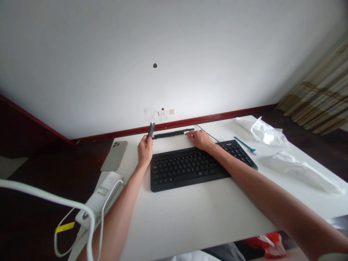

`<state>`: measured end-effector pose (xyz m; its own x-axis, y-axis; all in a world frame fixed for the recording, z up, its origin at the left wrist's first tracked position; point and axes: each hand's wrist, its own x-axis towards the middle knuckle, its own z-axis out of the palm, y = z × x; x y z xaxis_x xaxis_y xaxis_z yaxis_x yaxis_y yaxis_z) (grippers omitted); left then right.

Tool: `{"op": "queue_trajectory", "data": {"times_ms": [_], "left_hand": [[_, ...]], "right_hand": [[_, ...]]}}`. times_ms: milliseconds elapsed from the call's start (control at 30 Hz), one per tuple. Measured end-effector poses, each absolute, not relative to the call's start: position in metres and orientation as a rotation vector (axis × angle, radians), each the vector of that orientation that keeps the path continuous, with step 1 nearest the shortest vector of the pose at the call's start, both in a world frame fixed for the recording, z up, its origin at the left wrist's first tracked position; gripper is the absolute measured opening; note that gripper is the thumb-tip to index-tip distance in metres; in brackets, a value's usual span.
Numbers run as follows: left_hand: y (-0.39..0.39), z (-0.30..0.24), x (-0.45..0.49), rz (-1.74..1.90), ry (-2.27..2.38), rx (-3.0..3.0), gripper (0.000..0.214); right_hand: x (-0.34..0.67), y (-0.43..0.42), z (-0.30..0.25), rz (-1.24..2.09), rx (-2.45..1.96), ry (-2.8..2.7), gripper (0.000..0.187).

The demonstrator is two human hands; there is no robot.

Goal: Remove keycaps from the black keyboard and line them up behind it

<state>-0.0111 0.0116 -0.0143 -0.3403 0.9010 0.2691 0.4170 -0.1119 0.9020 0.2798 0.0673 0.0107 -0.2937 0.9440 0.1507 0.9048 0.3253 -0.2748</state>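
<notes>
My left hand [145,150] is closed around a slim dark grey bar with a shiny end [150,129], held upright over the left part of the table; its exact kind is not clear. Along the far edge lies a row of small black keycaps [171,134]. My right hand [199,139] is at the right end of that row, fingers bent together and pointing left; whatever is between the fingertips is too small to make out. A black keyboard [182,170] lies just in front of both hands, with my right forearm crossing over its right part.
On the white table [190,214] a phone [115,156] lies at left, by a white power strip [100,195] and a white cable [67,203]. A blue brush [244,144] and crumpled white plastic wrapping [265,132] are at right. The wall [152,87] stands behind.
</notes>
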Motion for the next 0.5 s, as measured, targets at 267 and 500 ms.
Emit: {"op": "queue_trajectory", "data": {"times_ms": [267, 500], "left_hand": [[0.0097, -0.0107, -0.0094, 1.475, 1.68, 1.41, 0.03], [0.0097, -0.0101, -0.0089, 1.456, 1.705, 1.419, 0.032]], "right_hand": [[0.2781, 0.0692, 0.0104, 0.183, -1.697, -2.377, 0.044], [0.2772, 0.0669, 0.0135, 0.2, -1.716, -2.388, 0.046]]}}
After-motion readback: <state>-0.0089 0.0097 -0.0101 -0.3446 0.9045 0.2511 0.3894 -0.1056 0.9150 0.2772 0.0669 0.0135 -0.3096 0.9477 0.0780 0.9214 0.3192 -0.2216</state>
